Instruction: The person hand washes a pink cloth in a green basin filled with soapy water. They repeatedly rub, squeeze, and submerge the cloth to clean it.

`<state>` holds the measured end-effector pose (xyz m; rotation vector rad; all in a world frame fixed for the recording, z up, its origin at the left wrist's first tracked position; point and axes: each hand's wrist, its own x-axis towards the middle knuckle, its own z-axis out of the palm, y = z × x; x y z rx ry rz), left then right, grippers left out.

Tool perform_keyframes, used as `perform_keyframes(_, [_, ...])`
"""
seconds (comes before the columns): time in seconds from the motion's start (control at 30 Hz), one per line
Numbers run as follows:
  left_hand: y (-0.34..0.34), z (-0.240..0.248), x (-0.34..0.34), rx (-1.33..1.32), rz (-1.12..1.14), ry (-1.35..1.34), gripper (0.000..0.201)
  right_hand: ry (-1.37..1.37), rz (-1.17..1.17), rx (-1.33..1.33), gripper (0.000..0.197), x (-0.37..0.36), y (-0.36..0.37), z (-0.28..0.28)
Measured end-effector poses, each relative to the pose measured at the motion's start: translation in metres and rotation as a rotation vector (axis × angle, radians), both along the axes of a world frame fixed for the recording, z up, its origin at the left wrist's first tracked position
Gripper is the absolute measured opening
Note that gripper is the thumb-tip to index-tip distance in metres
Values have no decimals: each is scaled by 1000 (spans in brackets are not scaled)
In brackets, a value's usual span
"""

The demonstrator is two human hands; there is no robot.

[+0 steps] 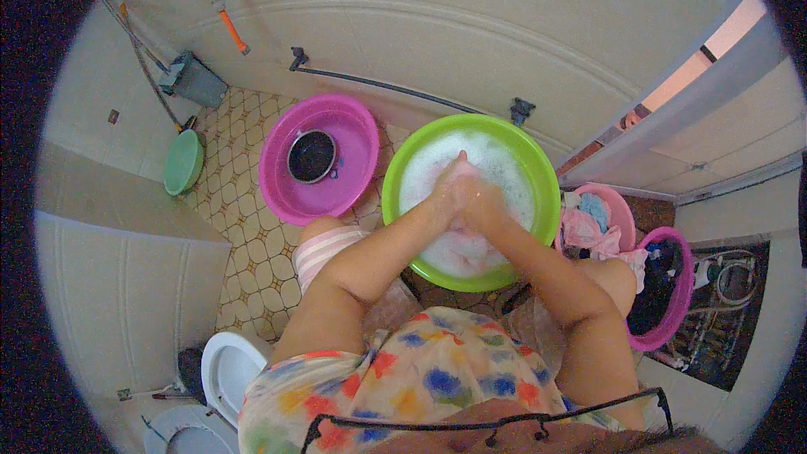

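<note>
**Two-Hand Scrub in the Green Basin**

The green basin (538, 170) serves as the reference point. It sits on the tiled floor (252, 252), directly in front of the person's knees, and holds foamy water (504, 164).

Both hands meet over the middle of the basin. The left hand (448, 189) and the right hand (481, 199) are pressed together, fingers closed around a pale, suds-covered cloth (461, 245). The cloth hangs from the grip toward the near rim. Holding it above the foam keeps drips inside the basin.

To the left of the green basin, just beside it, stands a pink basin (357, 160) containing a dark metal bowl (312, 155). To the right, near the rim, a smaller pink tub (624, 210) holds mixed clothes (588, 223); a purple tub (677, 298) with dark laundry stands beyond it.

Behind the green basin, a dark pipe (378, 84) runs along the wall base. A white toilet (227, 366) stands well apart, at lower left.

The pink basin and the tubs crowd both sides of the green basin, limiting sideways room.
</note>
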<state>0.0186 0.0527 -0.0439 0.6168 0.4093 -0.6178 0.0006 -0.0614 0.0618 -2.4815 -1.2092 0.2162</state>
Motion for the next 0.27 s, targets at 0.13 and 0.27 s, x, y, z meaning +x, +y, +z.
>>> perform_keyframes(0.13, [-26,44,-13,34,163,-6,52,-29,-219,-104,20,40,-8,-17])
perform_keyframes(0.27, [-5,-15,0,168,279,-59,57,-163,-232,34,18,64,-16,-77])
